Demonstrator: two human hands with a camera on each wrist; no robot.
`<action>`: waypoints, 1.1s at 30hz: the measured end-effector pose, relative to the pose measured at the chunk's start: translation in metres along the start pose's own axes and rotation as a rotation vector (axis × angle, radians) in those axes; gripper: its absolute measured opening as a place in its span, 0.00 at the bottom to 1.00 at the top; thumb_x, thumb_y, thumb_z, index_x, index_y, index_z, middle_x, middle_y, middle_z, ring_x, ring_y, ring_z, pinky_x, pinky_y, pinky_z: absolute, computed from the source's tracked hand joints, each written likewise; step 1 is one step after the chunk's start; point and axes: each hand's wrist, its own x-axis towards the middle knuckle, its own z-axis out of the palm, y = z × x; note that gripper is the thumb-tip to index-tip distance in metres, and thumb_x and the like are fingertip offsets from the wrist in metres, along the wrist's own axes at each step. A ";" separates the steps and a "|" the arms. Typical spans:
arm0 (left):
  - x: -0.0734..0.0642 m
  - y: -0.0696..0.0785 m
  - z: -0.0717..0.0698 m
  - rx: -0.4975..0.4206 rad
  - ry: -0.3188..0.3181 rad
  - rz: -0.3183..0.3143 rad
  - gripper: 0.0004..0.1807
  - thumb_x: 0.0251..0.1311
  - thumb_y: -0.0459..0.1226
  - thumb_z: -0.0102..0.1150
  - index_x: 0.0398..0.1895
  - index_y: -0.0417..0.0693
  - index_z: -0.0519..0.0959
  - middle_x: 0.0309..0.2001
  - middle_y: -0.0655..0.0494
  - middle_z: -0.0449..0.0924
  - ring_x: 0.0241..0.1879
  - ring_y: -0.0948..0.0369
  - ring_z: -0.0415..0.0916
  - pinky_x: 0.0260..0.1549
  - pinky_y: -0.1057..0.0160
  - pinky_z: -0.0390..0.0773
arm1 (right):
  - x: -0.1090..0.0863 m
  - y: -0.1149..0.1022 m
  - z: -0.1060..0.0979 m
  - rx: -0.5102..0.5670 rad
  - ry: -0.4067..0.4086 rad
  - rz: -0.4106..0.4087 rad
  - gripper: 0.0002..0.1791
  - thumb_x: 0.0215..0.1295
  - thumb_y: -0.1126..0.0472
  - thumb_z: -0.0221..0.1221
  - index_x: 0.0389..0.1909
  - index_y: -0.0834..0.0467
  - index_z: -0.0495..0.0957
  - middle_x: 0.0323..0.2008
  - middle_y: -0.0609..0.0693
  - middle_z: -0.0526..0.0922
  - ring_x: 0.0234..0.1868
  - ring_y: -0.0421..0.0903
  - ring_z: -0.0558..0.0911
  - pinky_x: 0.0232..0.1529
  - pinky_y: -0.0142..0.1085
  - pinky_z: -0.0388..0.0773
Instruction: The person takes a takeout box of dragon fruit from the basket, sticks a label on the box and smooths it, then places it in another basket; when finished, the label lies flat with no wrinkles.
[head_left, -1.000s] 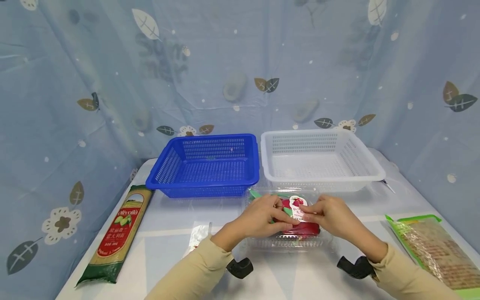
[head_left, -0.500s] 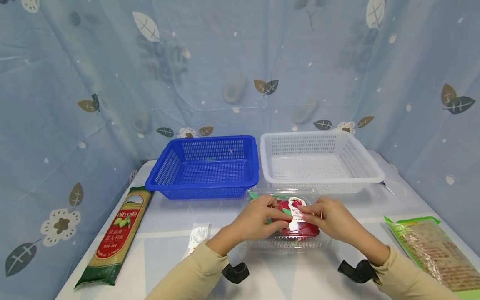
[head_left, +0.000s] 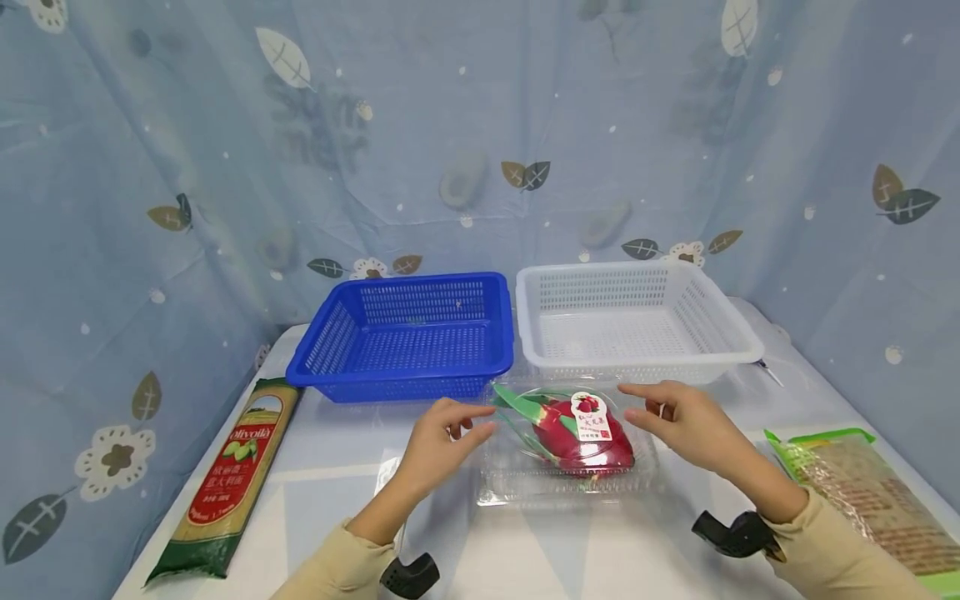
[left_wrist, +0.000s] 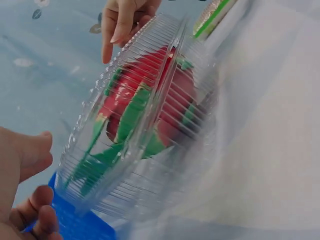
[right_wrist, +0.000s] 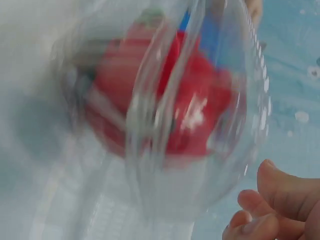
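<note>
A clear plastic clamshell box sits on the table in front of the baskets, with a red dragon fruit with green leaf tips inside. On its lid is a white label with a dragon fruit picture. My left hand hovers by the box's left side, fingers loosely bent and holding nothing. Off the right side, my right hand points its index finger toward the box, also holding nothing. Both wrist views show the box between the hands, apart from the thumbs; the right wrist view is blurred.
Behind the box stand a blue basket and a white basket. A spaghetti pack lies at the left and a green-edged bag at the right. A pen-like tool lies by the white basket, and a white sheet is partly behind my left arm.
Both hands have lifted off the label and moved apart, the left hand to the left and the right hand to the right. The label now shows flat on the lid.
</note>
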 end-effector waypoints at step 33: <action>0.016 -0.027 0.011 -0.424 -0.379 -0.264 0.40 0.61 0.50 0.65 0.74 0.74 0.58 0.79 0.47 0.46 0.24 0.59 0.76 0.19 0.63 0.78 | 0.021 0.116 -0.013 1.134 -0.003 0.267 0.15 0.76 0.56 0.49 0.59 0.38 0.66 0.39 0.43 0.86 0.33 0.39 0.86 0.31 0.29 0.83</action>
